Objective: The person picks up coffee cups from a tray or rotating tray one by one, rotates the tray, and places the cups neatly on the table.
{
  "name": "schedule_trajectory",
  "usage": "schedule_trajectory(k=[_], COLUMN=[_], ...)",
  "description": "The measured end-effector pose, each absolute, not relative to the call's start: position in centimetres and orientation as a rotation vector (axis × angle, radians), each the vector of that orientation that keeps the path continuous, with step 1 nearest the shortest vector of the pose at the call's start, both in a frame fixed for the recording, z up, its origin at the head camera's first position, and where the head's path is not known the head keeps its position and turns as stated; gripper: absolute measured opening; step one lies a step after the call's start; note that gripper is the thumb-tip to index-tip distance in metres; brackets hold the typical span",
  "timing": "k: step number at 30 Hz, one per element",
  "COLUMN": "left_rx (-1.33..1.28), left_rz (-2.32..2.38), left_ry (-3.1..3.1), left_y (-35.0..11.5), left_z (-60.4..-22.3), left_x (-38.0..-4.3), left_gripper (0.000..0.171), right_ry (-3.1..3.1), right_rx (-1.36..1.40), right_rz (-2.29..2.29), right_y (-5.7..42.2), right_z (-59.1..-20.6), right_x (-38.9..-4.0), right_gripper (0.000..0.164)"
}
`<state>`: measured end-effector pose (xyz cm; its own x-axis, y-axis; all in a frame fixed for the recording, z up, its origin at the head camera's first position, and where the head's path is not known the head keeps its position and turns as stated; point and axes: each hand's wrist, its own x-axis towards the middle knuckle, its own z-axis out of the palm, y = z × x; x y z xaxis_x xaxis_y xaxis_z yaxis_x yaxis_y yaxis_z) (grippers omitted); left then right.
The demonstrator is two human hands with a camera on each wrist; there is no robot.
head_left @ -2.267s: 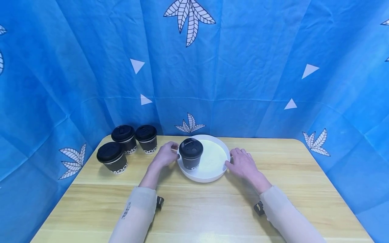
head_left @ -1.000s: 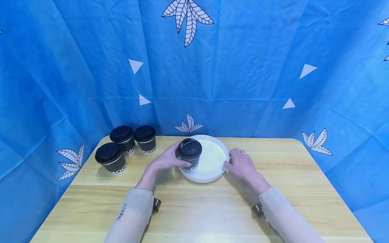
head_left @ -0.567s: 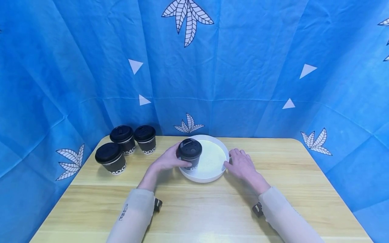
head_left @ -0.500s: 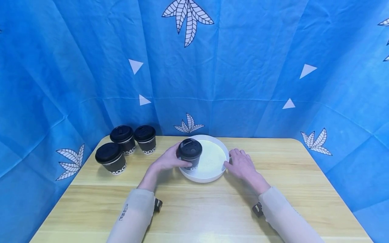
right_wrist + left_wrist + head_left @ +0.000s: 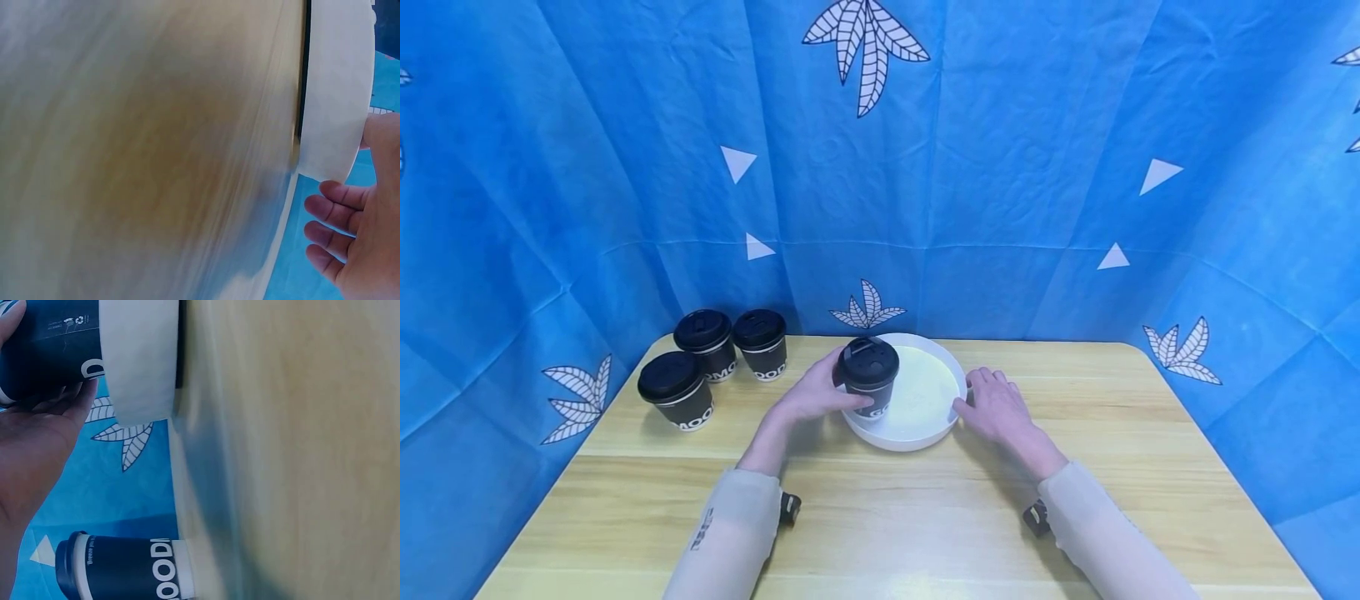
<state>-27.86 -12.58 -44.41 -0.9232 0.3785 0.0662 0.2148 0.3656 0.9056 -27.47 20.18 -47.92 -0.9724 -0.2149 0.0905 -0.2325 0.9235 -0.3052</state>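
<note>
My left hand [image 5: 817,392] grips a dark paper coffee cup [image 5: 871,379] with a black lid, thumb across its front and fingers behind it. The cup is upright over the left part of a round white tray [image 5: 925,408]. In the left wrist view the held cup [image 5: 50,347] shows beyond the tray's wall [image 5: 140,356]. On the tray's right side, my right hand [image 5: 1000,406] holds the rim, thumb over the edge and index fingertip against the outer wall [image 5: 340,81]. Its other fingers are loosely bent below, in the right wrist view.
Three similar lidded cups stand at the table's back left: one nearer [image 5: 676,389], one behind it [image 5: 706,343] and one to the right [image 5: 762,343]. A blue patterned curtain [image 5: 1015,167] surrounds the wooden table [image 5: 880,517] at the back and sides.
My left hand has moved from the tray's left rim to the cup and taken hold of it. In the last half second the cup has risen slightly. My right hand stays at the rim.
</note>
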Motion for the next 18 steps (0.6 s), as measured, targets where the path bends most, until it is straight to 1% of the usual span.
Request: schedule_trajectory(k=[11, 18], left_rx=[0.567, 0.552], left_rz=[1.771, 1.812], left_ry=[2.432, 2.521], left_y=[-13.3, -14.2], left_z=[-43.0, -42.4], left_x=[-27.0, -26.0], left_gripper=[0.088, 0.087], right_ry=[-3.024, -3.029], right_rx=[0.346, 0.344], right_rz=[0.494, 0.495], right_y=[20.1, 20.1], right_z=[-47.8, -47.8], right_x=[-27.4, -27.4], right_gripper=[0.046, 0.049])
